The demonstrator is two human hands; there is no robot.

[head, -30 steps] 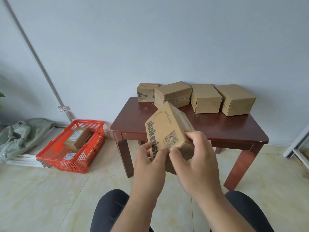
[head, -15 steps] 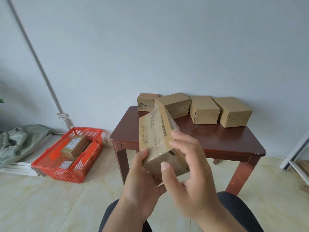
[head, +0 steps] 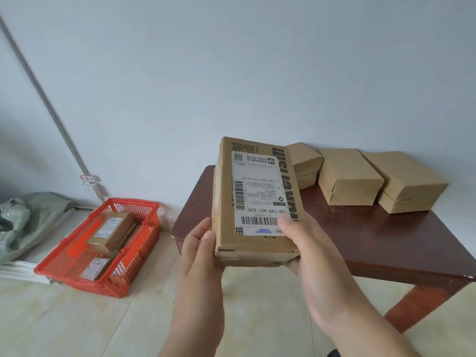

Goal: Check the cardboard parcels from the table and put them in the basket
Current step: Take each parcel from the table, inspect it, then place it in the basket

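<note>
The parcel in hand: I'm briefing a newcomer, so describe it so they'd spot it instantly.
Start at the dark wooden table; in front of its left end, both hands lift one cardboard parcel. Unlike the plain parcels behind it, it shows a white shipping label with barcodes.

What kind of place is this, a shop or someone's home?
Probably a plain room used for sorting parcels: taped cardboard boxes on a low wooden table, and a red basket of labelled parcels on the tiled floor.

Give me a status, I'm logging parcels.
Left hand and right hand grip one parcel, label up. Basket on floor, left. Three parcels visible on table. Nothing blocking.
</note>
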